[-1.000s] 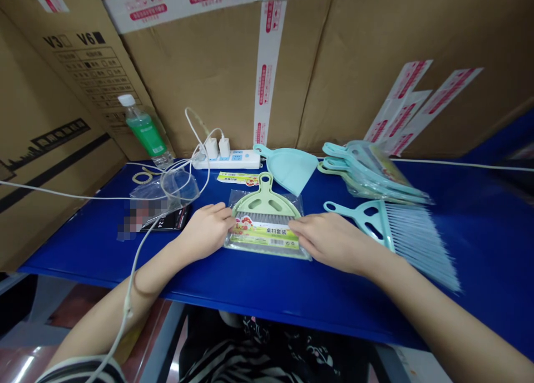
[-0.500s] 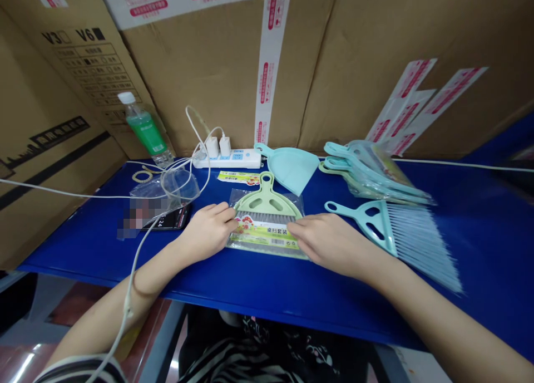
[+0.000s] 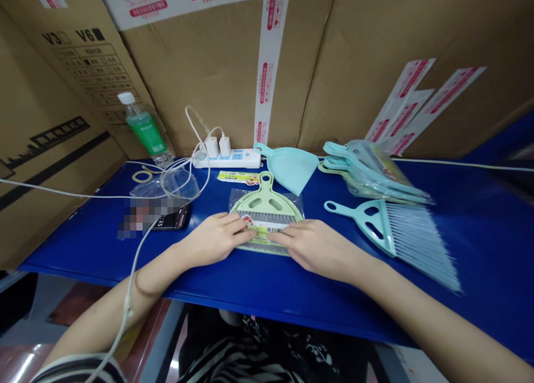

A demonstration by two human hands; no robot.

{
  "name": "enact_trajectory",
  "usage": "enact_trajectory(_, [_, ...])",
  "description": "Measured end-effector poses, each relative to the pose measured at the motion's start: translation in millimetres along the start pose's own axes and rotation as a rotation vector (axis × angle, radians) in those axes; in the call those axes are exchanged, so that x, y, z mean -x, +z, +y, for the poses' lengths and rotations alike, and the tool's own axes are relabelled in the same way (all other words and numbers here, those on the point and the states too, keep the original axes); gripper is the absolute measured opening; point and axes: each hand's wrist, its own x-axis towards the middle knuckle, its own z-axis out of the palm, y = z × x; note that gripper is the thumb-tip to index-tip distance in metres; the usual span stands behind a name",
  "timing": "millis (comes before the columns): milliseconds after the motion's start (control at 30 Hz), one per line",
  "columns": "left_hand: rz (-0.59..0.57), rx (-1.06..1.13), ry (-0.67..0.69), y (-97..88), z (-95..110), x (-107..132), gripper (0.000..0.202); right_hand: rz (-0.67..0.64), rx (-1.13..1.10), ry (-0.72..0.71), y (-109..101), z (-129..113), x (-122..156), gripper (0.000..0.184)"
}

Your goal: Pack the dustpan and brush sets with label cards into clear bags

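A green dustpan and brush set in clear plastic lies flat on the blue table, its handle pointing away from me. A printed label crosses its lower half, partly hidden by my fingers. My left hand grips the set's left side, with the thumb on the label. From the right, my right hand grips the other side, fingertips on the label close to my left thumb. Beyond the set lies a light-blue dustpan. A light-blue brush with pale bristles is to the right of my right hand.
Bagged dustpans are stacked at the back right. A loose label strip lies before the white power strip. White cables, a phone, a plastic bag and a green-labelled bottle occupy the left. Cardboard boxes wall the back.
Both hands have slid inward from the set's side edges over its label, covering more of the print. Their fingertips are now close together. The set stays in place.
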Motion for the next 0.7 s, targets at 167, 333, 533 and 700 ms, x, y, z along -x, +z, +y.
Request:
enact_trajectory(167, [-0.019, 0.021, -0.006, 1.5, 0, -1, 0.032, -0.011, -0.016, 0.003, 3, 1, -2, 0.048])
enact_trajectory(333, [-0.075, 0.055, -0.057, 1.6, -1, -1, 0.035, -0.055, -0.053, 0.068, -1, 2, -1, 0.052])
enact_trajectory(533, [-0.091, 0.081, -0.077, -1.7, -4, 0, 0.03, -0.075, -0.119, 0.145, -11, 6, 4, 0.044])
enact_trajectory(700, [-0.067, 0.105, -0.09, -2.1, -9, 2, 0.028, -0.047, -0.137, 0.164, -12, 10, 8, 0.044])
